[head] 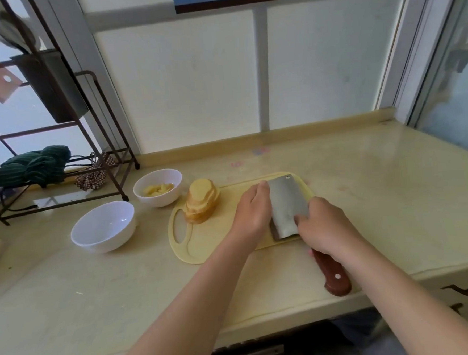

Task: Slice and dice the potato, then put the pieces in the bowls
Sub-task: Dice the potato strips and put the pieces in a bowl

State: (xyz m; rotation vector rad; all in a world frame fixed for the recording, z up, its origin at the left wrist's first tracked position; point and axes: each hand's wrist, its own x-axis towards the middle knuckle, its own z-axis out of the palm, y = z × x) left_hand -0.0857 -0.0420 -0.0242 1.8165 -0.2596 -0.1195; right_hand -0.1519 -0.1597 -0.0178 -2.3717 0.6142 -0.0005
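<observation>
Potato point(201, 201) is lying on board point(217, 239) as pale-yellow round slices, stack leaning. R hand point(325, 226) grip is wrapping cleaver point(284, 204) handle; L hand point(253, 212) grip, beside blade: cannot tell.

At mid-frame, on a pale yellow plastic cutting board point(204, 243), the left hand point(253, 212) lay against a steel cleaver point(285, 201) whose red-brown wooden handle the right hand point(325, 229) gripped. A stack of potato slices point(202, 201) stood at the board's left end. Left of it sat a small white bowl point(159, 200) holding cut potato pieces point(159, 188) and, lower left, a larger white bowl point(101, 242).
</observation>
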